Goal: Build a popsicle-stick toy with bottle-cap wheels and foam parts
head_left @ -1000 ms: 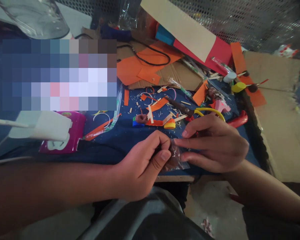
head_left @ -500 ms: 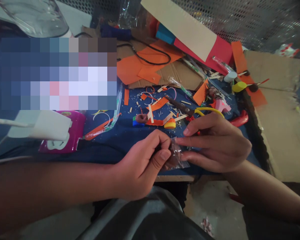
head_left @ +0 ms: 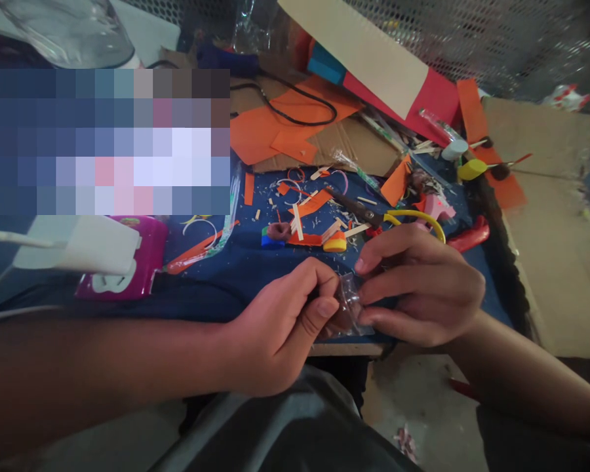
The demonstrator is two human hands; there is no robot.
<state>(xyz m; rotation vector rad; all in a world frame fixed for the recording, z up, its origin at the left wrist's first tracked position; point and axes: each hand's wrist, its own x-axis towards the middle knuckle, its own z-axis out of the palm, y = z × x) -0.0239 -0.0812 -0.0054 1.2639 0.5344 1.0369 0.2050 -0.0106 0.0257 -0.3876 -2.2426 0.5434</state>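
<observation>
Holding a clear plastic packet (head_left: 350, 298) with something brown inside, the left hand (head_left: 285, 328) is curled around one side, near the front edge of the worktop (head_left: 246, 275). The right hand (head_left: 420, 285) has slightly parted fingers at the packet's other side; whether they grip it cannot be told. Beyond lie a blue cap (head_left: 273, 240), a yellow cap (head_left: 334, 242) and yellow-handled scissors (head_left: 368, 215). Farther left sits a magenta socket box (head_left: 151, 252).

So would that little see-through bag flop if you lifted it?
Probably, yes: the clear bag looks thin and creased beside the left hand. It might feel a bit slippery too, since its plastic looks shiny.
</observation>
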